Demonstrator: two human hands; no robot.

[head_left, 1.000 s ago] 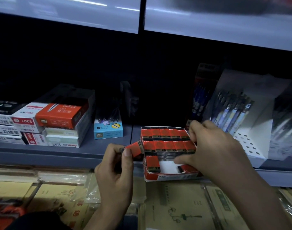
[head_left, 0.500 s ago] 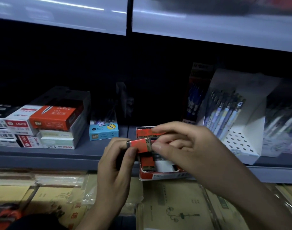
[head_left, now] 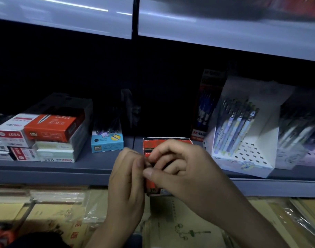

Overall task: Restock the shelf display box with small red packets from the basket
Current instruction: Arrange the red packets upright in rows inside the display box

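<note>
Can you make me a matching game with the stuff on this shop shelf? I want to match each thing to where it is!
Things:
1. light blue box
2. white pen stand
3. red display box
4. orange box

Places:
A. on top of the stack of boxes at the left
B. right of the hands, holding patterned pens
C. straight behind both hands, partly hidden by them
D. alone on the shelf, between the stack and the red display box

Pairs: 1-D, 2-B, 3-C, 4-A
</note>
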